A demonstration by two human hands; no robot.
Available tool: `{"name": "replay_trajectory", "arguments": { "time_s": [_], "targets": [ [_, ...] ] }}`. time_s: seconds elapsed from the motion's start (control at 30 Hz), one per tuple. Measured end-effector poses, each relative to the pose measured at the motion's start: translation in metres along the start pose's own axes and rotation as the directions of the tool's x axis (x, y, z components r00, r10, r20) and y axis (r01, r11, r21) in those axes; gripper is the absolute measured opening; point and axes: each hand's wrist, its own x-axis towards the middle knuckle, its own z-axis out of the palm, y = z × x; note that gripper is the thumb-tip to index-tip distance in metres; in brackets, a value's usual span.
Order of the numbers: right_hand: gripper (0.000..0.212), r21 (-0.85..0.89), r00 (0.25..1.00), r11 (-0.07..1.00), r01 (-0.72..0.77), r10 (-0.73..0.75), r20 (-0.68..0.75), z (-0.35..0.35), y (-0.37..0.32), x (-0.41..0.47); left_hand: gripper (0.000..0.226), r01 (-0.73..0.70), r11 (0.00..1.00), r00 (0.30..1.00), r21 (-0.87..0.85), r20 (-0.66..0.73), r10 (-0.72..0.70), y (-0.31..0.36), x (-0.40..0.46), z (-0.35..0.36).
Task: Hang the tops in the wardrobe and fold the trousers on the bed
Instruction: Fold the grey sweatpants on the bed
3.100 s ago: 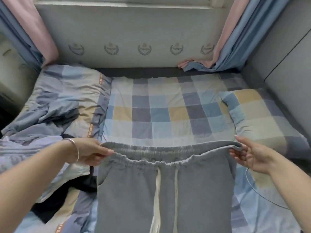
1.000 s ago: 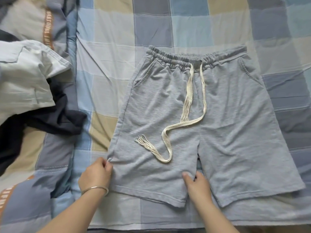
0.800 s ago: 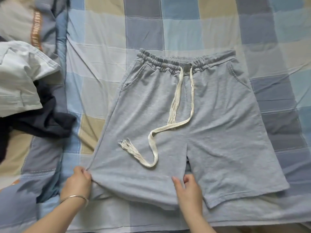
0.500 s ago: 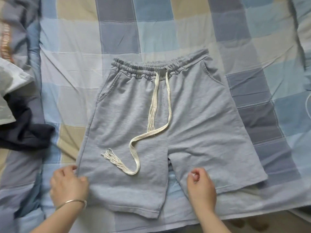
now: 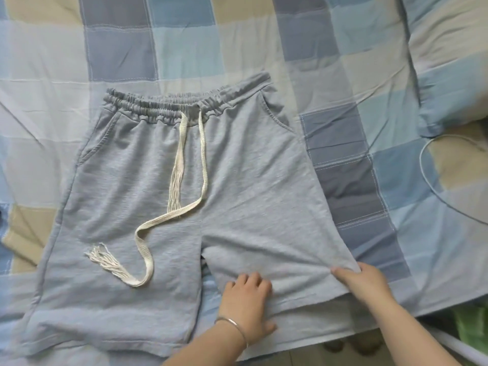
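Grey shorts (image 5: 184, 196) flat on the checked bed (image 5: 396, 75), left hand (image 5: 247, 299) pressing the right leg hem with curled fingers, right hand (image 5: 361, 283) pinching its outer corner; soft, light, floppy jersey, best gripped at hems or waistband.

Grey drawstring shorts (image 5: 237, 180) spread flat, waistband up, on bed.
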Motion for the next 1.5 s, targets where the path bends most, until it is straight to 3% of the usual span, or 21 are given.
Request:
{"name": "replay_trajectory", "arguments": {
  "time_s": [0.07, 0.17, 0.23, 0.33, 0.4, 0.5, 0.57, 0.63, 0.7, 0.77, 0.83, 0.87, 0.9, 0.97, 1.0, 1.03, 1.07, 1.13, 1.27, 1.33, 1.5],
  "targets": [
    [0.017, 0.171, 0.998, 0.985, -0.036, 0.027, 0.055, -0.003, 0.003, 0.004, 0.017, 0.025, 1.0, 0.999, 0.018, 0.035, -0.026, 0.004, -0.001, 0.009],
    [0.033, 0.302, 0.979, 0.946, -0.114, 0.057, 0.194, 0.003, 0.002, 0.014, 0.011, -0.029, 0.994, 0.989, 0.101, -0.139, 0.043, 0.0, 0.001, 0.031],
    [0.031, 0.395, 0.961, 0.901, -0.18, 0.076, 0.265, 0.004, 0.002, 0.023, 0.013, -0.057, 0.99, 0.984, 0.127, -0.163, 0.077, 0.005, -0.002, 0.024],
    [0.024, 0.415, 0.994, 0.907, -0.076, 0.037, 0.101, -0.005, 0.005, 0.027, 0.016, -0.146, 0.973, 0.975, 0.178, -0.139, 0.172, 0.005, -0.009, 0.022],
    [0.018, 0.252, 0.996, 0.968, 0.024, 0.0, -0.094, -0.015, 0.014, 0.024, 0.018, -0.203, 0.965, 0.978, 0.169, -0.011, 0.207, 0.001, -0.015, 0.022],
    [0.028, -0.14, 0.989, 0.99, -0.004, -0.016, -0.144, -0.018, 0.028, 0.02, 0.016, -0.292, 0.953, 0.941, 0.079, 0.201, 0.272, -0.008, -0.019, 0.019],
    [0.026, -0.137, 0.988, 0.99, 0.02, -0.041, -0.149, -0.008, 0.027, 0.018, 0.026, -0.041, 0.985, 0.953, -0.167, 0.29, 0.089, -0.01, -0.012, 0.01],
    [0.011, -0.027, 0.98, 0.987, 0.158, -0.16, -0.114, 0.006, 0.012, 0.011, 0.027, 0.267, 0.808, 0.957, -0.525, 0.246, -0.156, -0.002, 0.004, -0.011],
    [0.011, 0.059, 0.942, 0.94, 0.335, -0.335, -0.017, 0.02, -0.012, -0.005, 0.02, 0.325, 0.519, 0.943, -0.791, 0.226, -0.245, 0.014, 0.026, -0.039],
    [0.019, 0.051, 0.853, 0.881, 0.471, -0.47, 0.228, 0.027, -0.042, -0.026, 0.017, 0.346, 0.296, 0.933, -0.891, 0.293, -0.208, 0.03, 0.049, -0.065],
    [0.02, 0.076, 0.745, 0.874, 0.479, -0.451, 0.492, 0.027, -0.072, -0.039, 0.011, 0.356, 0.321, 0.923, -0.878, 0.275, -0.27, 0.033, 0.065, -0.084],
    [0.017, 0.095, 0.745, 0.888, 0.449, -0.431, 0.51, 0.023, -0.087, -0.038, 0.016, 0.359, 0.402, 0.913, -0.842, 0.227, -0.34, 0.029, 0.07, -0.089],
    [0.016, 0.113, 0.796, 0.901, 0.419, -0.424, 0.431, 0.02, -0.102, -0.033, 0.02, 0.363, 0.493, 0.903, -0.791, 0.168, -0.395, 0.023, 0.07, -0.09],
    [0.016, 0.074, 0.901, 0.904, 0.421, -0.426, 0.08, 0.012, -0.135, -0.01, 0.022, 0.344, 0.651, 0.903, -0.676, 0.047, -0.428, 0.017, 0.06, -0.091],
    [0.01, 0.021, 0.902, 0.904, 0.428, -0.426, -0.068, 0.009, -0.153, 0.003, 0.021, 0.297, 0.715, 0.92, -0.633, -0.01, -0.392, 0.018, 0.053, -0.089],
    [0.016, -0.039, 0.901, 0.913, 0.405, -0.406, -0.154, 0.007, -0.172, 0.012, 0.021, 0.228, 0.763, 0.946, -0.604, -0.046, -0.32, 0.019, 0.047, -0.085],
    [0.041, -0.091, 0.909, 0.927, 0.365, -0.376, -0.179, 0.008, -0.189, 0.023, 0.021, 0.164, 0.759, 0.966, -0.63, -0.053, -0.253, 0.018, 0.043, -0.08],
    [0.063, -0.183, 0.932, 0.937, 0.296, -0.326, -0.16, 0.016, -0.215, 0.044, 0.022, 0.131, 0.676, 0.986, -0.725, 0.025, -0.164, 0.013, 0.04, -0.072],
    [0.018, -0.064, 0.939, 0.944, 0.323, -0.328, -0.106, 0.036, -0.253, 0.055, 0.026, 0.198, 0.533, 0.98, -0.823, 0.177, -0.091, -0.028, 0.028, -0.08],
    [0.016, 0.043, 0.939, 0.946, 0.322, -0.313, -0.142, 0.044, -0.273, 0.04, 0.024, 0.268, 0.44, 0.963, -0.857, 0.254, -0.091, -0.055, 0.015, -0.087],
    [0.018, 0.089, 0.784, 0.791, 0.605, -0.573, -0.238, 0.099, -0.313, -0.047, 0.016, 0.325, 0.285, 0.942, -0.902, 0.334, -0.016, -0.144, -0.048, -0.104]
  ]
}}
